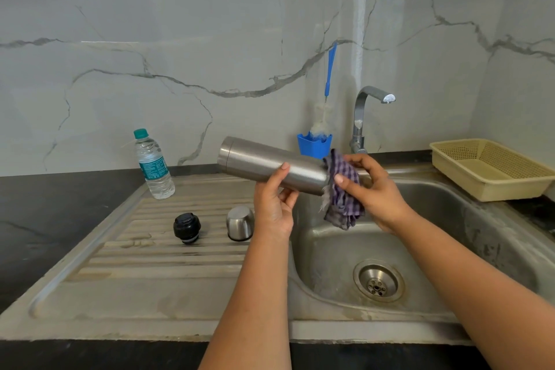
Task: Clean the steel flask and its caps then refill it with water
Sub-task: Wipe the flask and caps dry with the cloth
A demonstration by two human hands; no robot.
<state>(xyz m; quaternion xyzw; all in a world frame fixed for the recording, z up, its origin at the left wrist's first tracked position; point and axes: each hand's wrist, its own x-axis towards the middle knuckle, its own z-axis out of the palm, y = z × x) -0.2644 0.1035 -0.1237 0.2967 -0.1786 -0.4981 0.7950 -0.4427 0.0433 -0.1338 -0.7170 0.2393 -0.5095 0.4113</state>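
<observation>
Near the centre of the frame the left hand (pixel 274 204) gripped the steel flask (pixel 270 164) around its lower body, thumb on the front face and fingers curled underneath. The flask lay almost level in the air, base toward the left of the frame, mouth end toward the right, over the seam between drainboard and sink (pixel 450 249). The right hand (pixel 372 189) pinched a purple checked cloth (pixel 344 192) against the mouth end, thumb in front and fingers behind; the cloth hid the opening, so I could not tell whether it reached inside.

The main risk, as I judged it, was the flask slipping. It was smooth steel, likely wet, held by one hand near one end, and any hard twist from the cloth could have turned it out of the grip and dropped it into the basin or onto the two caps below.

Those caps sat at lower centre-left on the ribbed drainboard: the black inner cap (pixel 186 228) and the steel outer cup (pixel 239 223), mouth down, just beside the left wrist. A careless sweep of that forearm might have knocked the cup into the sink.

The water bottle (pixel 153 166) stood capped at the left on the drainboard edge, well apart from the hands. The loose lower cloth hung toward the basin and could have picked up grime there.
</observation>
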